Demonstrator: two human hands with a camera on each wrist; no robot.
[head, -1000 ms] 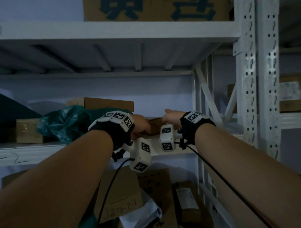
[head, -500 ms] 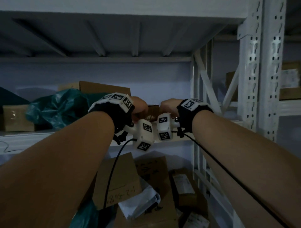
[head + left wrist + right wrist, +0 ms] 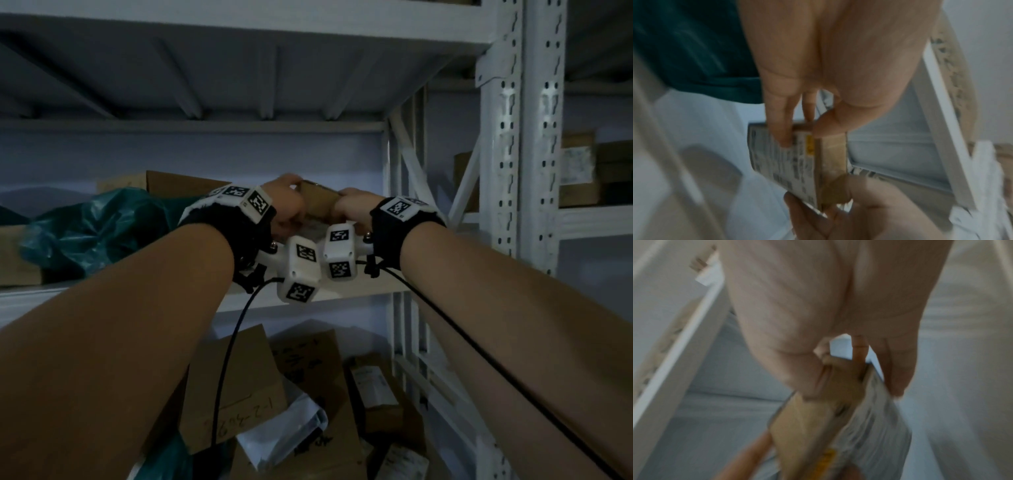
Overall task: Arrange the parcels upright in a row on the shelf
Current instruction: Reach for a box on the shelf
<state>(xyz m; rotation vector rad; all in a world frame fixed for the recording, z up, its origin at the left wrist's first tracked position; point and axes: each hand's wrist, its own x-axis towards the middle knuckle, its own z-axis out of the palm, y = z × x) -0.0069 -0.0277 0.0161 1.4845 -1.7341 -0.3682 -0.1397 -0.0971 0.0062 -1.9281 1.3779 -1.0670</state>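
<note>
The small cardboard parcel (image 3: 317, 205) is pinched at its two ends, the left hand (image 3: 286, 205) at 9 o'clock of it and the right hand (image 3: 352, 209) at 3 o'clock, held in the air above the front edge of the shelf (image 3: 363, 287) and not resting on it. As I judge it, the main risk is a slip: each hand has only fingertips and thumb on a narrow end, so turning the parcel upright could let it twist out and drop onto the pile of boxes (image 3: 236, 383) at 6 o'clock below. A second risk is the crumpled green bag (image 3: 96, 229) at 9 o'clock; set too close, the parcel may lean on it and tip over

In the left wrist view the parcel (image 3: 797, 160) is a thin, flat brown carton with a white printed shipping label (image 3: 781, 159) covering one broad face and a small yellow mark near one edge; clear tape seems to run along the narrow side. The print is too blurred to read. The right wrist view shows the parcel (image 3: 830, 418) clamped between thumb and fingers (image 3: 898, 366), label face turned toward 3 o'clock, strongly smeared by motion
</note>
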